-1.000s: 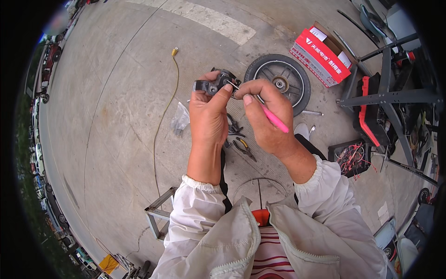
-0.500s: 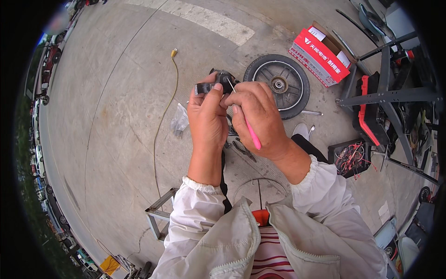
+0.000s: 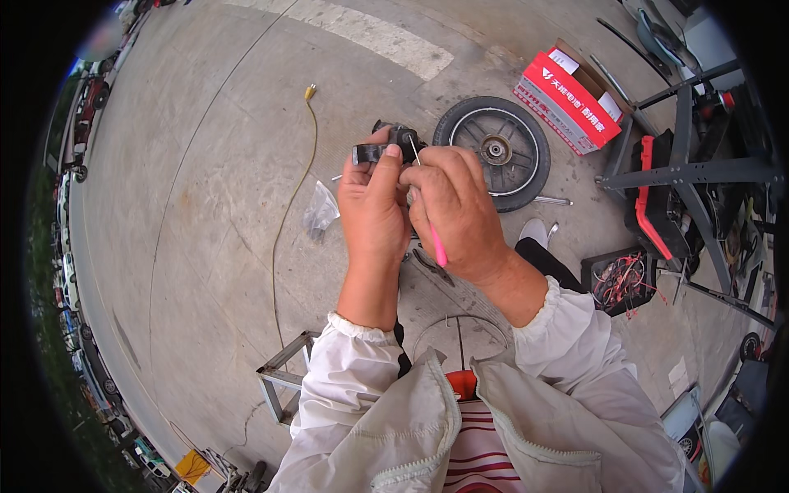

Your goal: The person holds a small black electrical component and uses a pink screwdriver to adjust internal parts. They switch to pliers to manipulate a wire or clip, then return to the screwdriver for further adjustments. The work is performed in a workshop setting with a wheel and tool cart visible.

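My left hand (image 3: pixel 376 205) is closed around a small black mechanical part (image 3: pixel 398 138) with a flat lever-like arm sticking out to the left. The thumb presses on it from the near side. In my right hand (image 3: pixel 460 214) is a thin screwdriver (image 3: pixel 440 246) with a pink handle. Its metal shaft leans up and left, the tip at the face of the black part. Both hands are close together, fingers nearly touching, above the concrete ground. What exactly the tip touches is too small to tell.
A spoked-rim wheel with tyre (image 3: pixel 526 185) lies just beyond my right hand. Right of it stand a red cardboard box (image 3: pixel 567 103), a metal frame (image 3: pixel 686 172) and a black bin of wires (image 3: pixel 620 283). A cable (image 3: pixel 283 222) and plastic bag (image 3: pixel 320 209) lie left.
Both hands and the black part have shifted slightly right. The screwdriver's handle has swung a little left and stands steeper; its tip stays at the part.
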The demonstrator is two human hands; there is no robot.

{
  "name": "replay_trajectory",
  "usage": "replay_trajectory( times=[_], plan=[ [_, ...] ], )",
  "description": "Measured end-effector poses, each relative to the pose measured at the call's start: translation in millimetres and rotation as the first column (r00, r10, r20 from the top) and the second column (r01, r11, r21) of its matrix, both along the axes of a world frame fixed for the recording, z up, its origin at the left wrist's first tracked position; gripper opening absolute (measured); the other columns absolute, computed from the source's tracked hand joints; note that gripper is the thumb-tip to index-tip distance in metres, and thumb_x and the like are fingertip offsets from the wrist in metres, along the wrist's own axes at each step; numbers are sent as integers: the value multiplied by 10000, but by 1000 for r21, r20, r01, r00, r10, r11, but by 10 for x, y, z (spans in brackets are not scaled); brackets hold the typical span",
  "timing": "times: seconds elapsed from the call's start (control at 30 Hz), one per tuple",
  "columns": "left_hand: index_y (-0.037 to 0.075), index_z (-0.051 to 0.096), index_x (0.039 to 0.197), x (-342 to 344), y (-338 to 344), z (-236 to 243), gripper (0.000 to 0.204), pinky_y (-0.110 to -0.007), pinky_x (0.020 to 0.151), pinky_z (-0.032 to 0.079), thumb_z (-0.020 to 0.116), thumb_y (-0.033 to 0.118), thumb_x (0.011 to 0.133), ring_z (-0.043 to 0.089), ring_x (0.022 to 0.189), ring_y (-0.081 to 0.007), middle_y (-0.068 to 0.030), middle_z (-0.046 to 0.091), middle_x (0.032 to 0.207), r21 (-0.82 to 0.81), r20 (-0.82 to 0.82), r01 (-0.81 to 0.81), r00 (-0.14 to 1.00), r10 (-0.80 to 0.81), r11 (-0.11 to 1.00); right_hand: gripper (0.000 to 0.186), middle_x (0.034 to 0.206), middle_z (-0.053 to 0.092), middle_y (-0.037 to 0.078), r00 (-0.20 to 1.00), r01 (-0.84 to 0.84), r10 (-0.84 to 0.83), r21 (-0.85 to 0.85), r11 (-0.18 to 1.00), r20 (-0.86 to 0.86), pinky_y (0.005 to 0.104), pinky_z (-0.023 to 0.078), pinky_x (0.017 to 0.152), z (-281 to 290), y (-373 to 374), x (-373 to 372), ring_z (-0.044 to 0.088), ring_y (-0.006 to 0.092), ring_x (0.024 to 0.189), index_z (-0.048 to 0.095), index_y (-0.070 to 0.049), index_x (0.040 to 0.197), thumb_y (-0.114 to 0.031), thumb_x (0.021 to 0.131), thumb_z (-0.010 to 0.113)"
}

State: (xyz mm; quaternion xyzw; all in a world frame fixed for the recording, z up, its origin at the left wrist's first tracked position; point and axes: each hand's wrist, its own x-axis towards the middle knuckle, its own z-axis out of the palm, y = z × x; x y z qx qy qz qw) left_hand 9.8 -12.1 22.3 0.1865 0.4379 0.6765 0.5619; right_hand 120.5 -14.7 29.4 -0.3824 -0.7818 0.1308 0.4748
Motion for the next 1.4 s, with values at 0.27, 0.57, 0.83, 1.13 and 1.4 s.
replay_trajectory(
  times=[0.27,0.57,0.83,1.13,1.4],
  plan=[
    [-16,583,1175,30,-8,39,259,-210,604,481,629,56,930,596,715,-74,-50,650,892,-17,16,-2,1000,3,1000,268,1085,518,170,998,39,-43,-69,997,-54,434,464,857,-41,-72,-64,532,353,984,550,-28,1030,8,779,639],
    [-30,576,1183,-1,-4,21,253,-297,732,558,595,22,936,664,842,-165,-110,671,983,28,-90,59,994,-56,998,224,1081,513,174,997,3,-9,-80,997,-81,439,451,841,-28,-4,39,528,359,986,542,-17,1030,10,818,609],
    [-60,578,1163,-49,21,-22,251,-336,826,565,600,1,920,679,921,-208,-141,674,1029,44,-222,88,972,-76,995,86,900,558,151,944,-150,58,-267,952,-326,389,464,771,124,66,159,570,318,855,580,19,923,-5,868,518],
    [-56,582,1160,-106,37,-15,264,-356,856,568,607,35,914,675,966,-221,-152,664,1072,22,-265,171,951,-159,985,224,902,661,105,711,-517,-63,-581,628,-701,317,513,806,170,218,453,638,177,866,628,62,950,-96,947,468],
    [-52,580,1159,-104,37,-27,238,-344,822,577,573,43,941,681,944,-217,-143,668,1050,27,-171,166,972,-159,986,194,904,640,132,720,-519,-23,-560,646,-693,349,515,804,158,250,436,635,236,866,622,49,925,-84,937,481]
  ],
)
